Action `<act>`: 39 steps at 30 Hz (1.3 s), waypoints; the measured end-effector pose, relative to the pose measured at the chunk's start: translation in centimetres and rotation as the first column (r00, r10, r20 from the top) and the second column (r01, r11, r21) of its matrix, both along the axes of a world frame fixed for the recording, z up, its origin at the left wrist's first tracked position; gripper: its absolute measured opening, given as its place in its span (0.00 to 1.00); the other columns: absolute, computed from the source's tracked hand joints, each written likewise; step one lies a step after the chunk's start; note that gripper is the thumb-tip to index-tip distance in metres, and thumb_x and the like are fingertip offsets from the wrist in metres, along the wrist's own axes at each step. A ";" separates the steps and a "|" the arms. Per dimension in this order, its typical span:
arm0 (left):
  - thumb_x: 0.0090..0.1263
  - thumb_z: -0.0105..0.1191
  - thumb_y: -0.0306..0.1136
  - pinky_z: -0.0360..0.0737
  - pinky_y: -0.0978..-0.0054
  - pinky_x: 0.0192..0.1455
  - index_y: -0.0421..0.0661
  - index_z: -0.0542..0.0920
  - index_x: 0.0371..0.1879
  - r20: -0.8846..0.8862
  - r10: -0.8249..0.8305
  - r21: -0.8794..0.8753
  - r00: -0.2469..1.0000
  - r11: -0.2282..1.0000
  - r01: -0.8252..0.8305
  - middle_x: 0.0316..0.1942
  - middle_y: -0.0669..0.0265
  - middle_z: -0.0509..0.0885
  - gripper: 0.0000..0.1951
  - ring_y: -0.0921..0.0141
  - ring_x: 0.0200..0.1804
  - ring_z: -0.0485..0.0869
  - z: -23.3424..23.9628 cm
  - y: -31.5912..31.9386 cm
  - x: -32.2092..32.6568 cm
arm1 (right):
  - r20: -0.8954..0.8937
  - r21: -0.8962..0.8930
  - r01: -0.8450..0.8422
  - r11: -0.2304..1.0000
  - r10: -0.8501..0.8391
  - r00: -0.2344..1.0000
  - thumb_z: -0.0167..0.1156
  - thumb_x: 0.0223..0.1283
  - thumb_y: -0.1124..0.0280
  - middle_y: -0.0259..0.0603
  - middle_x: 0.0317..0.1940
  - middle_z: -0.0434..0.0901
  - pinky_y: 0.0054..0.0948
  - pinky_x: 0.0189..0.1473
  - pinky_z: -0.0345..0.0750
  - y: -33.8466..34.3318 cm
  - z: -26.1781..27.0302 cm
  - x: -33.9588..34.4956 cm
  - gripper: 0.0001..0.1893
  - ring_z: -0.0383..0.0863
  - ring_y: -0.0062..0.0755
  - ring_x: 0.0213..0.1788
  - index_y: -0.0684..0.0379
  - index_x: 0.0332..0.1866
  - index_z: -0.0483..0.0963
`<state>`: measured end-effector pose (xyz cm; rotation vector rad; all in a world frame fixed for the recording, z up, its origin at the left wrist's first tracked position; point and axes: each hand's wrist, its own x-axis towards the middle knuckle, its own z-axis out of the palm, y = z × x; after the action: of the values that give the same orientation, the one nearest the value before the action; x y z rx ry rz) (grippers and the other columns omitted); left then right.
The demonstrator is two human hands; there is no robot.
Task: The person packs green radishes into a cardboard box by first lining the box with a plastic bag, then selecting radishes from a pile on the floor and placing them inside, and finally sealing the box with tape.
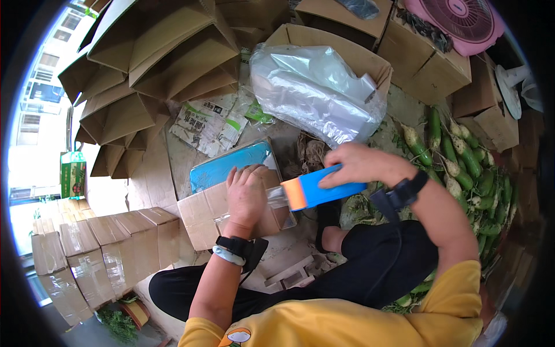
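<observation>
A narrow cardboard box (201,217) lies in front of me, with clear packing tape on its side. My left hand (248,195) rests on top of the box, fingers bent over its far edge. In my right hand (353,167) is a blue and orange tape dispenser (318,188), tilted at the box's right end. Clear tape spans the short stretch between dispenser and box. Just beyond the box lies a light-blue flat, shiny object (232,162), partly covered by the box and my left hand; what it is, I cannot tell.
Taped boxes (117,251) stand in a row at the left, below stacked open cartons (143,60). Clear plastic bags (316,86) fill a carton at the back. Green radishes (464,160) are piled at the right, near a pink fan (459,21). A small wooden frame (290,275) lies near my legs.
</observation>
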<state>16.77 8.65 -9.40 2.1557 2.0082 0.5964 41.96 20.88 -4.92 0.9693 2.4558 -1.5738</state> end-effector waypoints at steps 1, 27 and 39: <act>0.56 0.52 0.27 0.61 0.61 0.64 0.50 0.78 0.42 -0.007 -0.005 -0.006 1.000 1.000 0.005 0.46 0.68 0.80 0.13 0.66 0.53 0.76 0.2 -0.1 -0.2 | 0.047 0.020 -0.021 1.000 0.020 0.999 0.65 0.45 0.49 0.45 0.20 0.75 0.32 0.30 0.71 0.6 0.1 1.6 0.23 0.75 0.32 0.25 0.65 0.28 0.76; 0.46 0.58 0.44 0.31 0.41 0.68 0.42 0.62 0.63 -0.033 -0.137 -0.286 0.990 0.950 0.122 0.57 0.47 0.69 0.42 0.50 0.67 0.57 1.7 -2.6 0.6 | 0.252 0.046 0.090 0.995 -0.099 0.963 0.65 0.40 0.47 0.49 0.24 0.78 0.38 0.32 0.72 0.9 -3.5 6.1 0.25 0.77 0.45 0.28 0.63 0.29 0.77; 0.43 0.54 0.35 0.35 0.47 0.70 0.38 0.56 0.66 0.017 -0.127 -0.224 0.992 0.966 0.128 0.46 0.59 0.75 0.44 0.52 0.67 0.58 1.3 -2.5 0.9 | 0.353 0.173 -0.014 0.985 -0.048 0.935 0.62 0.42 0.43 0.45 0.28 0.80 0.40 0.39 0.76 -1.0 -9.8 0.4 0.25 0.80 0.45 0.36 0.56 0.33 0.79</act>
<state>17.63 6.17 -8.07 2.1251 1.8186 0.3359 42.32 19.92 -14.76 1.1839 2.3547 -1.0814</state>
